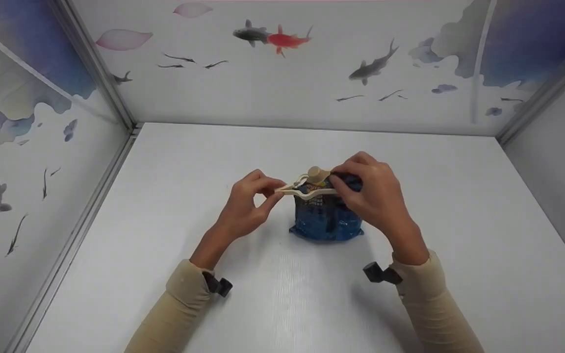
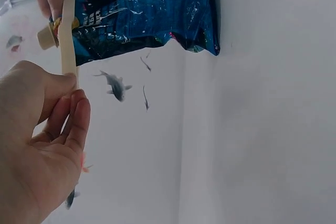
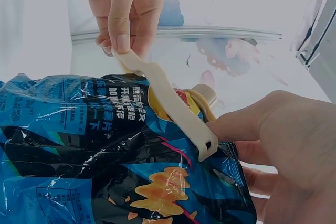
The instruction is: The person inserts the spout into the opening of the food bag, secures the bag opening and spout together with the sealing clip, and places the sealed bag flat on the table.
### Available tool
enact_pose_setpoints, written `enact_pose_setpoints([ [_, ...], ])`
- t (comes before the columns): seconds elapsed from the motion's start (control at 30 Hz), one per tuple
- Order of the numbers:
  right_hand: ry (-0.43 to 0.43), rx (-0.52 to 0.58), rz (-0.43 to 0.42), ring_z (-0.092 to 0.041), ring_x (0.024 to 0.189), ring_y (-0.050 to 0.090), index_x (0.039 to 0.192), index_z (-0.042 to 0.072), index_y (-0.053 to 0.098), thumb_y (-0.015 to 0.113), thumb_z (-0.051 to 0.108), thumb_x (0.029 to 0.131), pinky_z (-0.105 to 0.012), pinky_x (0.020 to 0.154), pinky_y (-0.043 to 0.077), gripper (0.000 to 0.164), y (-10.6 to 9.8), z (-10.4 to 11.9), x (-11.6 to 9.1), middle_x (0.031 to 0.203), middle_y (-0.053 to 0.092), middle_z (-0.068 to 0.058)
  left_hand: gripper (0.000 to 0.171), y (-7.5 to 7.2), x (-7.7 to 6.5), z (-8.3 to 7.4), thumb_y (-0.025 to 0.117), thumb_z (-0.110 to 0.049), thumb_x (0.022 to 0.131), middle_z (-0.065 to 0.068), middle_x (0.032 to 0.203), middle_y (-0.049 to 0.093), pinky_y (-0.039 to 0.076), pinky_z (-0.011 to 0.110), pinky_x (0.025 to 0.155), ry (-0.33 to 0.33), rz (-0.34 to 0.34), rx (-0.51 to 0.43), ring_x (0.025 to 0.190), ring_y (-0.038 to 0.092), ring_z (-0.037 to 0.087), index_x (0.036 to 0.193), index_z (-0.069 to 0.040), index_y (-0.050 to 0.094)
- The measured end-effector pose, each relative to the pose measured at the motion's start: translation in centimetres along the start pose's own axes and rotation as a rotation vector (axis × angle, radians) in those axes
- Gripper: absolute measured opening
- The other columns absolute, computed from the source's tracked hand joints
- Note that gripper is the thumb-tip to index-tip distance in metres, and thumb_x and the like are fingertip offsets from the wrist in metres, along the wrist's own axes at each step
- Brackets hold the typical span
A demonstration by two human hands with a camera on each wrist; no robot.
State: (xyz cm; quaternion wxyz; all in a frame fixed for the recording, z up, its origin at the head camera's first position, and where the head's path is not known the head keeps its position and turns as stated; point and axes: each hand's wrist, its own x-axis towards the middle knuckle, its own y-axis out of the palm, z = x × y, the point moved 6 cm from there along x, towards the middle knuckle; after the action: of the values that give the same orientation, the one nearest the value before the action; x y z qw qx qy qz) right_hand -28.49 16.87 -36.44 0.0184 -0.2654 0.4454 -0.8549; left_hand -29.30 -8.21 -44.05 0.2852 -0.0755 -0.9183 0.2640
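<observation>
A blue snack bag [image 1: 326, 220] stands on the table with its top pulled up; the right wrist view shows chips printed on it. A cream bag clip [image 3: 176, 106] with a round spout cap [image 1: 316, 174] lies across the bag's top, its two arms spread apart. My left hand [image 1: 245, 206] pinches the clip's left end, where the arms come together, off the bag's side. At the other end, my right hand [image 1: 379, 191] grips the bag's top corner close to the clip's free ends. Some right fingers are hidden behind the bag.
The white table [image 1: 165, 162] is enclosed at the back and sides by panels [image 1: 312, 93] printed with fish and petals. Metal framing [image 1: 115, 152] runs along the left edge. A small black camera mount [image 1: 380, 273] sits on each wrist.
</observation>
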Motion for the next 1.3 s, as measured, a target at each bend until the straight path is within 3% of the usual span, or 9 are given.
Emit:
enact_pose_setpoints([
  [0.1, 0.011, 0.002, 0.014, -0.035, 0.112, 0.066, 0.115, 0.011, 0.083, 0.079, 0.025, 0.100, -0.056, 0.096, 0.056, 0.021, 0.0, -0.1, -0.1, 0.124, 0.070, -0.008, 0.019, 0.1, 0.0, 0.0, 0.076, -0.018, 0.104, 0.002, 0.099, 0.065, 0.063, 0.030, 0.089, 0.001, -0.011, -0.005, 0.091, 0.068, 0.007, 0.122, -0.014, 0.081],
  [0.27, 0.013, -0.010, 0.046, -0.037, 0.121, 0.066, 0.119, 0.010, 0.081, 0.076, 0.025, 0.102, -0.059, 0.103, 0.054, 0.023, 0.1, -0.2, -0.1, 0.136, 0.069, -0.007, 0.018, 0.3, -0.1, 0.0, 0.076, -0.016, 0.104, 0.003, 0.098, 0.064, 0.064, 0.032, 0.088, -0.006, -0.013, -0.002, 0.091, 0.068, 0.008, 0.121, -0.013, 0.081],
  [0.57, -0.003, -0.021, 0.091, -0.034, 0.115, 0.070, 0.123, 0.013, 0.078, 0.074, 0.028, 0.103, -0.059, 0.105, 0.053, 0.025, 0.1, -0.4, -0.1, 0.127, 0.076, -0.007, 0.018, 0.4, -0.1, 0.0, 0.076, -0.016, 0.103, 0.003, 0.097, 0.063, 0.063, 0.027, 0.090, -0.015, -0.011, -0.007, 0.090, 0.066, 0.007, 0.121, -0.013, 0.080],
  [0.73, -0.052, -0.041, 0.162, -0.030, 0.114, 0.070, 0.134, 0.017, 0.072, 0.082, 0.038, 0.099, -0.061, 0.108, 0.051, 0.042, 0.0, -0.5, -0.3, 0.132, 0.074, -0.004, 0.018, 0.5, -0.2, 0.0, 0.075, -0.016, 0.104, 0.003, 0.097, 0.063, 0.063, 0.028, 0.090, -0.014, -0.012, -0.004, 0.091, 0.066, 0.008, 0.121, -0.013, 0.080],
  [0.9, -0.091, -0.033, 0.183, -0.030, 0.120, 0.071, 0.144, 0.018, 0.066, 0.087, 0.030, 0.095, -0.060, 0.111, 0.051, 0.056, -0.1, -0.5, -0.4, 0.140, 0.072, -0.004, 0.017, 0.7, -0.2, 0.0, 0.075, -0.015, 0.104, 0.003, 0.099, 0.064, 0.063, 0.029, 0.090, -0.013, 0.000, -0.019, 0.091, 0.067, 0.008, 0.120, -0.013, 0.080],
  [1.1, -0.104, -0.027, 0.159, -0.028, 0.113, 0.072, 0.141, 0.017, 0.067, 0.088, 0.027, 0.094, -0.057, 0.107, 0.054, 0.051, -0.3, -0.5, -0.2, 0.135, 0.074, -0.004, 0.017, 1.3, 0.0, 0.0, 0.073, -0.015, 0.105, 0.002, 0.110, 0.069, 0.062, 0.027, 0.098, -0.010, 0.040, -0.056, 0.107, 0.069, 0.009, 0.122, -0.014, 0.077],
  [1.3, -0.086, -0.017, 0.153, -0.027, 0.108, 0.072, 0.135, 0.019, 0.063, 0.087, 0.027, 0.095, -0.055, 0.102, 0.058, 0.048, -0.4, -0.5, -0.1, 0.127, 0.076, -0.004, 0.032, 2.1, 0.4, -0.6, 0.071, -0.019, 0.107, 0.005, 0.130, 0.070, 0.062, 0.034, 0.102, 0.001, 0.071, -0.131, 0.117, 0.070, 0.016, 0.138, -0.011, 0.068],
])
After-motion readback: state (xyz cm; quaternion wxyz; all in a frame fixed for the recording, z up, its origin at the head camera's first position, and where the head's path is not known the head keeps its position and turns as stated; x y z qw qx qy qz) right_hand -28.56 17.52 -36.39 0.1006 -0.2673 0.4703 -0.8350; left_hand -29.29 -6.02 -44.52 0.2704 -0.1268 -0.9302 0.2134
